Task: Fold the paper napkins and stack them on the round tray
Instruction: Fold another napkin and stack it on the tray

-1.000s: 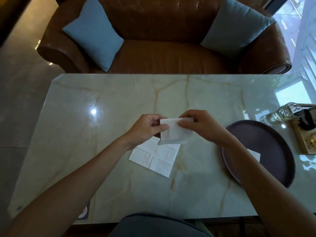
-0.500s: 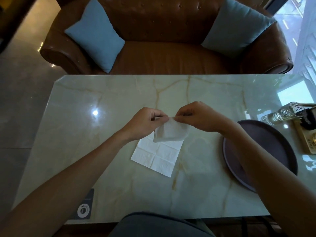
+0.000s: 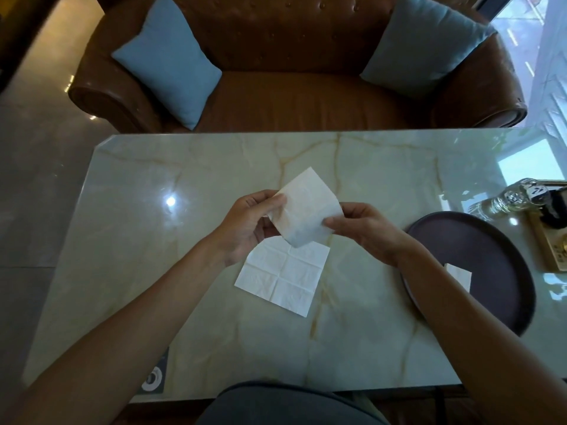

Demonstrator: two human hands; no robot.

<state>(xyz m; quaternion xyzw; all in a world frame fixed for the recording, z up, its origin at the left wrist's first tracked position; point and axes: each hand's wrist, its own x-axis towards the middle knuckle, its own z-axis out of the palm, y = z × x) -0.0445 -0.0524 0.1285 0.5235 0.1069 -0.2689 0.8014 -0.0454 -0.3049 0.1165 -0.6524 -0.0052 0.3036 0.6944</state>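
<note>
Above the surface (image 3: 153,240): we hold a folded napkin (image 3: 306,210) tilted, clear of it.
Left hand (image 3: 248,225) grip: pinching its left edge.
Right hand (image 3: 365,231) grip: pinching its right corner.
Below: our open napkin (image 3: 282,277) lies flat.
Round tray (image 3: 491,256): one folded piece (image 3: 458,276).

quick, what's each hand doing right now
Left hand: closed, pinching the left edge of the white paper napkin held above the table.
Right hand: closed, pinching that napkin's right edge.
</note>
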